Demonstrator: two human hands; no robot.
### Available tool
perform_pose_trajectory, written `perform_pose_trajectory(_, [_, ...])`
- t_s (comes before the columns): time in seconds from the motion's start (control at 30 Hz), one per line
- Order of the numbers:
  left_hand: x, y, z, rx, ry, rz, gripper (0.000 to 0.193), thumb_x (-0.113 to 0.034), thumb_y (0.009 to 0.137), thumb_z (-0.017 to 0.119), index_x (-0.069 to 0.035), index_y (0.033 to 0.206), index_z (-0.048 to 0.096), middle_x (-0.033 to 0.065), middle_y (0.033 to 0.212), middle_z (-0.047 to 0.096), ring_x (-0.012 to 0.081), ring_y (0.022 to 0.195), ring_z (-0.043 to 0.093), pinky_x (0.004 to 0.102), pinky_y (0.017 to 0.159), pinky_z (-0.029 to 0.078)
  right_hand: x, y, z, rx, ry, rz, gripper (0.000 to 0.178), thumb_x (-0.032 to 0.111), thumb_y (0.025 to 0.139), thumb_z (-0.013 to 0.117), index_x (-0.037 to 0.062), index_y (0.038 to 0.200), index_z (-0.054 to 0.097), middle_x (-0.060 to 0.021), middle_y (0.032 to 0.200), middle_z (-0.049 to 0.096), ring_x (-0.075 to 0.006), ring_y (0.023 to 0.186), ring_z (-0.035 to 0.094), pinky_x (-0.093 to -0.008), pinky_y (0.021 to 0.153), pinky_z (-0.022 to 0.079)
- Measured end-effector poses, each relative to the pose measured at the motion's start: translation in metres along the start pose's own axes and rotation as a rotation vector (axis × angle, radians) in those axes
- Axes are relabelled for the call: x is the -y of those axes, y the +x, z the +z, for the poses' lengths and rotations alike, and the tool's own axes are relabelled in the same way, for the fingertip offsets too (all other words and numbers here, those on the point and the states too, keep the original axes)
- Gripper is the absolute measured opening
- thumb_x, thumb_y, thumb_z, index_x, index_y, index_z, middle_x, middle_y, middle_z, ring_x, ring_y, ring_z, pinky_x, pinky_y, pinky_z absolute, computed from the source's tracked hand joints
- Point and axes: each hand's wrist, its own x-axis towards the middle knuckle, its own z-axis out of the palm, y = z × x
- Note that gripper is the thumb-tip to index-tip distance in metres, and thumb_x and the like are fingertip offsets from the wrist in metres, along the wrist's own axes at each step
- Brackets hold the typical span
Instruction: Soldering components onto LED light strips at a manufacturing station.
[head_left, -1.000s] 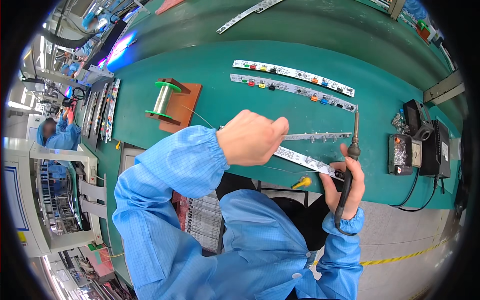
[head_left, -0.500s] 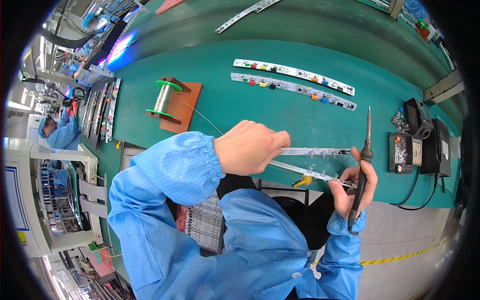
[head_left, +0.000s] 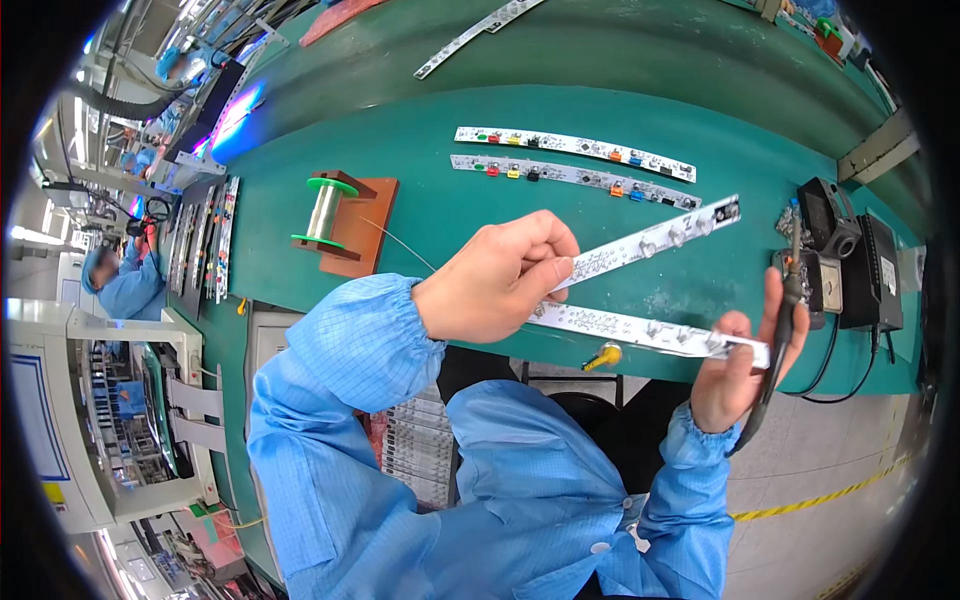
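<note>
Left hand: my left hand is clenched around the near end of a long white circuit strip, thumb and fingers pinching it.
Raised strip: it slants up and to the right from my grip, lifted off the green counter, its far end carrying small round parts.
Right hand: my right hand grasps two things at once, the right end of a second white strip with the fingertips, and a soldering iron tucked against the palm.
Second strip: it lies nearly level just below the raised one; the two come close together near my left hand.
Soldering iron: it stands roughly upright, tip pointing up, dark cable trailing down past my wrist.
Counter beyond: two more strips with coloured parts lie side by side, well apart from my hands.
Left of them: a solder spool stands on a brown block.
Far right: a black soldering station sits near the counter's edge.
</note>
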Motion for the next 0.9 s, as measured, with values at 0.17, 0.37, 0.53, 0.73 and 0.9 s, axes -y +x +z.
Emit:
perform_pose_trajectory(0.17, [-0.005,0.001,0.01,-0.029,-0.151,0.02,0.01,-0.006,0.093,0.049,0.0,0.1,0.051,0.0038,0.081,0.062,0.0054,0.072,0.056,0.0219,0.064,0.045,0.02,0.015,0.001,0.05,0.208,-0.032,0.063,0.009,0.084,0.056,0.0104,0.139,0.026,-0.0266,0.143,0.024,-0.0217,0.101,0.061,-0.0326,0.086,0.051])
perform_pose_trajectory(0.37, [-0.009,0.004,0.02,-0.017,-0.384,-0.03,0.009,-0.006,0.091,0.052,0.0,0.098,0.052,0.004,0.079,0.063,0.0062,0.072,0.057,0.0217,0.062,0.046,0.032,0.022,-0.008,0.05,0.085,-0.169,0.052,0.009,0.087,0.056,0.0143,0.133,0.033,-0.0264,0.142,0.026,-0.0218,0.096,0.062,-0.0324,0.079,0.054])
perform_pose_trajectory(0.53, [-0.013,-0.002,0.019,0.065,-0.46,-0.103,0.017,-0.009,0.093,0.052,0.001,0.106,0.051,0.0069,0.087,0.063,0.0097,0.079,0.059,0.0241,0.073,0.048,0.04,0.021,-0.007,0.036,0.048,-0.177,0.049,0.009,0.088,0.057,0.0177,0.131,0.037,-0.0258,0.142,0.028,-0.0212,0.091,0.061,-0.0303,0.079,0.052])
perform_pose_trajectory(0.73, [-0.009,-0.002,0.021,0.085,-0.472,-0.054,0.023,-0.012,0.092,0.055,0.001,0.11,0.053,0.0072,0.09,0.063,0.0107,0.082,0.06,0.0242,0.074,0.049,0.044,0.02,-0.009,0.016,0.058,-0.158,0.045,0.009,0.088,0.056,0.0188,0.129,0.04,-0.025,0.142,0.028,-0.0201,0.089,0.06,-0.0295,0.079,0.051])
perform_pose_trajectory(0.9, [-0.009,-0.003,0.025,0.051,-0.475,-0.043,0.02,-0.011,0.09,0.057,0.0,0.107,0.054,0.0041,0.08,0.064,0.0078,0.077,0.06,0.0219,0.069,0.048,0.044,0.019,-0.011,-0.059,-0.028,-0.183,0.06,0.016,0.083,0.065,0.0172,0.134,0.033,-0.0271,0.14,0.03,-0.0208,0.085,0.063,-0.03,0.071,0.055])
